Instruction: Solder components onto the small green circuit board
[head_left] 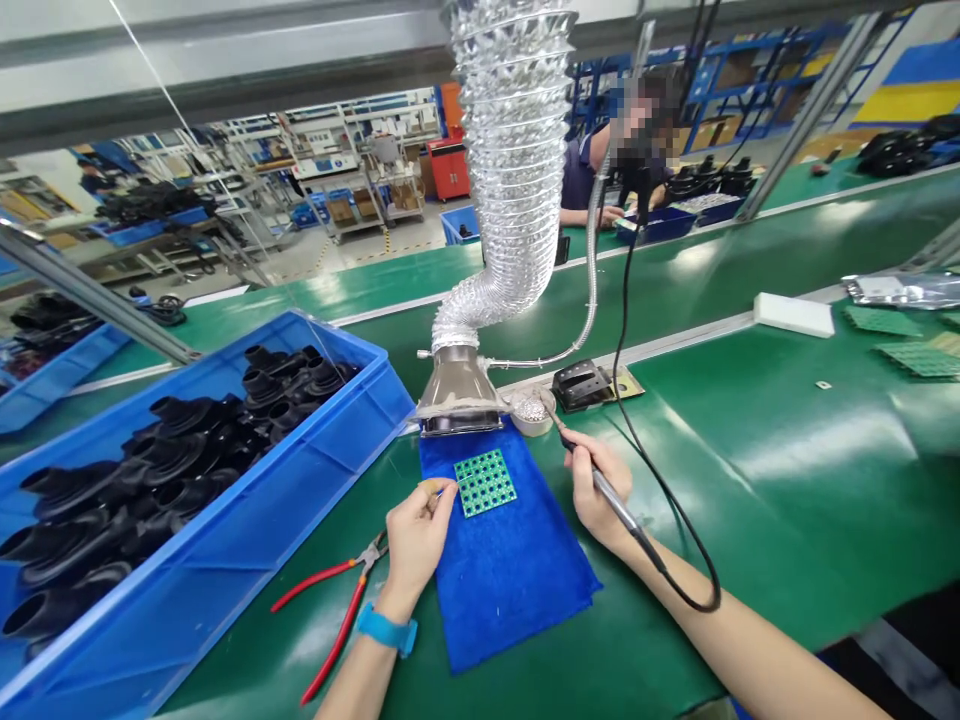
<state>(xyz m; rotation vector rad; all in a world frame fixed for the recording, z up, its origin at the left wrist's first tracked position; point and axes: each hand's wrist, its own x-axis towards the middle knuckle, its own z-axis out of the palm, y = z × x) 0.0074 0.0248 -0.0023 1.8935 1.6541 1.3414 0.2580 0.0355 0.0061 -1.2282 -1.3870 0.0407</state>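
My left hand (pixel 420 530) is closed in a pinch at the left edge of a green circuit board (pixel 487 483); a thin pale wire seems to run from the fingertips over the board. The board, with rows of dark round spots, lies on a blue cloth (pixel 510 590). In my right hand (pixel 600 490) is a soldering iron (pixel 613 497), gripped like a pen. Its tip reaches a small round pot (pixel 531 412) of metal wool beyond the cloth. Red-handled pliers (pixel 360 575) lie open beside my left wrist.
A fume hood (pixel 459 390) on a silver duct hangs over the cloth's far end. At left stands a blue bin (pixel 300 470) of black rubber parts. The iron's black cable (pixel 637 430) loops at right, near a black holder (pixel 581 385). A person (pixel 592 160) sits opposite.
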